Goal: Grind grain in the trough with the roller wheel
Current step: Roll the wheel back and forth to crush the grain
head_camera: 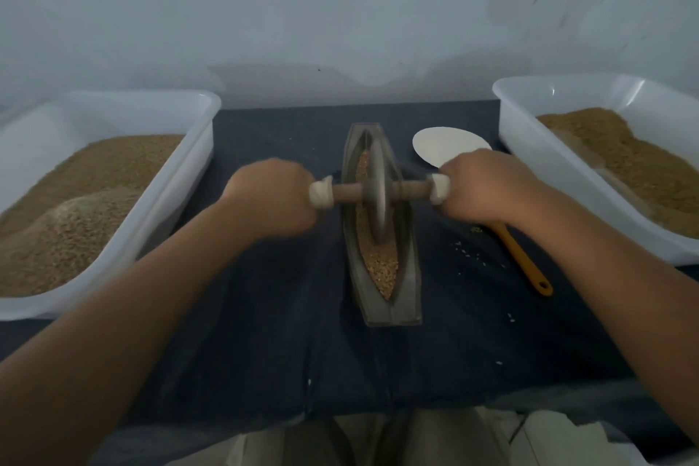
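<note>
A narrow boat-shaped metal trough (406, 276) lies lengthwise on the dark cloth in the middle, with brown grain (382, 269) along its groove. The roller wheel (376, 193), a grey disc on a wooden axle, stands upright in the groove near the trough's middle. My left hand (272, 200) grips the axle's left end, which has a white wrap by my fingers. My right hand (484, 187) grips the right end, wrapped the same way. Both hands are blurred by motion.
A white tub (181, 182) of grain stands at the left and another white tub (529, 147) of grain at the right. A white spatula (442, 147) with an orange handle lies right of the trough, partly under my right hand. A few loose grains dot the dark cloth (264, 333).
</note>
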Available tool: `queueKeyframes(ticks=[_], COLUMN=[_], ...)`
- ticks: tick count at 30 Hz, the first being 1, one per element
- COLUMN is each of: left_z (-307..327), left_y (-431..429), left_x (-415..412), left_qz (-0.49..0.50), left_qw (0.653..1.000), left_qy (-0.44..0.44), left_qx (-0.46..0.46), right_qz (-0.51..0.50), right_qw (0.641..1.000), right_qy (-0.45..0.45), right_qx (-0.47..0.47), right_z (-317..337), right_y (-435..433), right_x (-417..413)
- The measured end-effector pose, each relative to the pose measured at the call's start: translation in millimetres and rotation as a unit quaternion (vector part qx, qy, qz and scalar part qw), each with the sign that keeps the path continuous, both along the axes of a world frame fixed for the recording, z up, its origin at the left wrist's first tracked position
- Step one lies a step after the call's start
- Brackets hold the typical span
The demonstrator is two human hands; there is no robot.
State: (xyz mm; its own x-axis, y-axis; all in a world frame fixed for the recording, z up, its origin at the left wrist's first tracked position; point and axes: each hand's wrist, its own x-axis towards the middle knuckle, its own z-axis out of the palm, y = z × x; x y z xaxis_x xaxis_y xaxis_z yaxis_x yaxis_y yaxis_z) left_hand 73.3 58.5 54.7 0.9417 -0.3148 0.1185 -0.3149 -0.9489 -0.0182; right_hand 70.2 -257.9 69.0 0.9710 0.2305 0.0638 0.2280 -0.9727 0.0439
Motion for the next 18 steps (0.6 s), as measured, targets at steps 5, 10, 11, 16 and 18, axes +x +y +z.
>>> queueKeyframes(ticks=[5, 10, 11, 16, 18], left_z=[-11.7, -1.2, 3.7, 5.2, -4.9], left_y=[16.7, -10.3, -14.0, -8.0, 5.5], left_x=[-39.3, 33.7, 47.8, 31.6, -6.3], left_qz=[-0.011, 0.046, 0.056, 0.034, 0.011], left_qw=[1.0, 0.996, 0.996, 0.999, 0.997], left_qy=[0.01, -0.066, -0.07, 0.02, 0.075], left_qx=[-0.006, 0.03, 0.028, -0.01, -0.025], right_qz=[0.027, -0.024, -0.032, -0.017, 0.023], right_qw=[0.999, 0.994, 0.991, 0.998, 1.0], right_qy=[0.044, -0.104, -0.124, -0.066, 0.006], right_qx=[-0.004, 0.026, 0.037, 0.018, -0.016], right_z=[-1.8, -15.6, -16.0, 2.0, 8.8], right_y=[-11.1, 6.4, 9.2, 11.3, 2.4], right_x=[-27.5, 23.9, 31.7, 26.3, 2.6])
